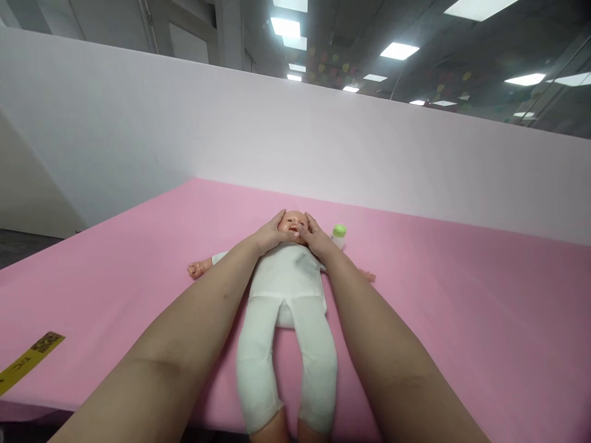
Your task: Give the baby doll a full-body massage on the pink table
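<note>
A baby doll (pixel 290 271) in a white top and white trousers lies on its back, its head away from me and its arms spread to the sides. My left hand (pixel 269 236) is wrapped round the left side of its head, the thumb across the cheek and chin. On the opposite side my right hand (pixel 317 237) cups the head in the same way, its thumb near the mouth. Both hands hold the head between them, with some fingers hidden behind it. Just beyond my right wrist is a small bottle (pixel 339 232) with a green cap, partly covered by that wrist.
The doll lies on a pink padded surface (pixel 462 307). A white wall (pixel 323 135) borders its far side. A yellow label strip (pixel 31 362) with a printed code is at the near left edge. Glass and ceiling lights show above the wall.
</note>
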The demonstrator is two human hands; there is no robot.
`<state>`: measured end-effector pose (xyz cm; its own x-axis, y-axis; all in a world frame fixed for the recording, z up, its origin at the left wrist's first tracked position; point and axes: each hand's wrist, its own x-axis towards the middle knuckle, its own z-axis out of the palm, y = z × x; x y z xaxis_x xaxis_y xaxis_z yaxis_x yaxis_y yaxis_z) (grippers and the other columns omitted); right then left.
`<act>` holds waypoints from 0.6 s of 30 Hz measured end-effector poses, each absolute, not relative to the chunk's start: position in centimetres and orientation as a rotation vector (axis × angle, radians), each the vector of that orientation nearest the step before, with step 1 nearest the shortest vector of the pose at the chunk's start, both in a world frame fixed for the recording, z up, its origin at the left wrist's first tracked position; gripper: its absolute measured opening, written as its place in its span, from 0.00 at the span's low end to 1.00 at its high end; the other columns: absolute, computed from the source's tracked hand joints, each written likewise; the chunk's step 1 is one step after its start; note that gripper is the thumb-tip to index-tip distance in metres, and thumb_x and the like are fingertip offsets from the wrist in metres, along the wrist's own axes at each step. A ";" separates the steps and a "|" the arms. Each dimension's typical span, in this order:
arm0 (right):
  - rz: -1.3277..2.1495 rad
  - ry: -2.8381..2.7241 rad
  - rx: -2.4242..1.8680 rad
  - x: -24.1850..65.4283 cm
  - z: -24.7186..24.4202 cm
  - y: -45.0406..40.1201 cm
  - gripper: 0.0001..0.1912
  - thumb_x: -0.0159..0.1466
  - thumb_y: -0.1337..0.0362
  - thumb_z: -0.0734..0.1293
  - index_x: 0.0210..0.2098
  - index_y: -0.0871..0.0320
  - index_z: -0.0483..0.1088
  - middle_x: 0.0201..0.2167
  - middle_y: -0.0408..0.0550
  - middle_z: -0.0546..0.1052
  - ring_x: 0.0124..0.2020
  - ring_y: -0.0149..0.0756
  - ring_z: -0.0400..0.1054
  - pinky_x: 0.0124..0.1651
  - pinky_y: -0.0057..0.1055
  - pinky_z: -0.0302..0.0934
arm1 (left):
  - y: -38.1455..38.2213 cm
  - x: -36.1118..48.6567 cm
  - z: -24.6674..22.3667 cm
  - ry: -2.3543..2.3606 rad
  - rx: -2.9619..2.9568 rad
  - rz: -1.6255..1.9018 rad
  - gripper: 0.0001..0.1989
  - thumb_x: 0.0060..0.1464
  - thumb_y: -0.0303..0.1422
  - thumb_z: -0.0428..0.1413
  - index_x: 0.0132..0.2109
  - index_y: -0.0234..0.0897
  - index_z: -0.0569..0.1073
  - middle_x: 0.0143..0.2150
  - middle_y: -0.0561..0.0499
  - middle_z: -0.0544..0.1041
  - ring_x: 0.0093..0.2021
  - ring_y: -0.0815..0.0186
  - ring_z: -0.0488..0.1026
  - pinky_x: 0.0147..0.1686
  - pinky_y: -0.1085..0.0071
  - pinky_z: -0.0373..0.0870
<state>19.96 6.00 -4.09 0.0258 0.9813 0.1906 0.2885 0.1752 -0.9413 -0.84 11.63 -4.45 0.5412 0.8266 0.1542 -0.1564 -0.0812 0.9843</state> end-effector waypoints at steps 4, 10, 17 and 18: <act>0.890 -1.531 -1.364 20.2 -3.8 5.4 0.66 0.56 0.37 0.78 0.79 0.43 0.37 0.76 0.48 0.58 0.74 0.53 0.57 0.75 0.52 0.52 | 11.7 -2.0 -4.4 0.614 1.442 0.770 0.72 0.42 0.37 0.78 0.80 0.49 0.37 0.74 0.38 0.64 0.67 0.46 0.71 0.64 0.50 0.69; 0.926 -1.508 -1.335 20.0 -3.7 5.3 0.73 0.51 0.42 0.82 0.79 0.44 0.33 0.76 0.49 0.59 0.74 0.53 0.58 0.75 0.51 0.53 | 11.2 -1.9 -4.3 0.629 1.436 0.817 0.72 0.41 0.39 0.78 0.80 0.45 0.39 0.72 0.39 0.67 0.66 0.47 0.72 0.64 0.55 0.70; 0.858 -1.422 -1.336 19.1 -3.7 4.8 0.70 0.53 0.45 0.82 0.79 0.47 0.37 0.75 0.48 0.62 0.74 0.50 0.58 0.76 0.48 0.51 | 11.7 -1.5 -5.0 0.633 1.385 0.880 0.60 0.45 0.44 0.76 0.78 0.41 0.54 0.71 0.39 0.70 0.65 0.48 0.73 0.63 0.57 0.72; 0.845 -1.414 -1.347 19.1 -3.7 4.9 0.67 0.54 0.44 0.81 0.79 0.47 0.40 0.74 0.48 0.62 0.74 0.49 0.59 0.76 0.47 0.51 | 11.9 -1.4 -5.1 0.642 1.363 0.895 0.59 0.46 0.44 0.76 0.78 0.41 0.55 0.71 0.39 0.70 0.65 0.48 0.73 0.64 0.57 0.72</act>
<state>19.05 4.86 -3.68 0.0834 0.9802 0.1797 0.3058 0.1465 -0.9408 -1.37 11.88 -5.13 0.5332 0.8390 0.1087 -0.1660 -0.0222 0.9859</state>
